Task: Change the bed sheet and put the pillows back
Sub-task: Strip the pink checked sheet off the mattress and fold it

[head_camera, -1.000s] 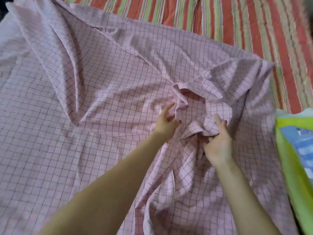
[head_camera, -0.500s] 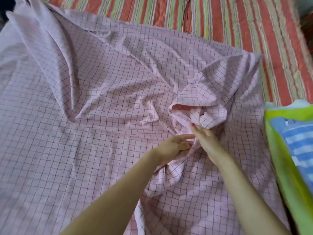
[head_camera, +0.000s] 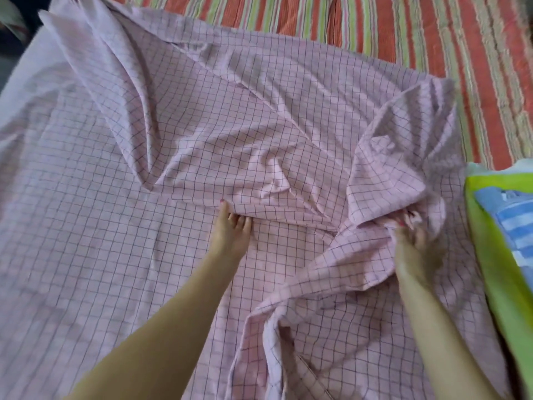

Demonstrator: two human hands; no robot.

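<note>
Pink checked sheet lies rumpled, folds pinched by left hand and right hand fingers.

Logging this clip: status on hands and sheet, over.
Left hand pinching a fold, right hand gripping bunched cloth. Pink checked sheet half spread, rumpled. Green pillow at right edge.
</note>
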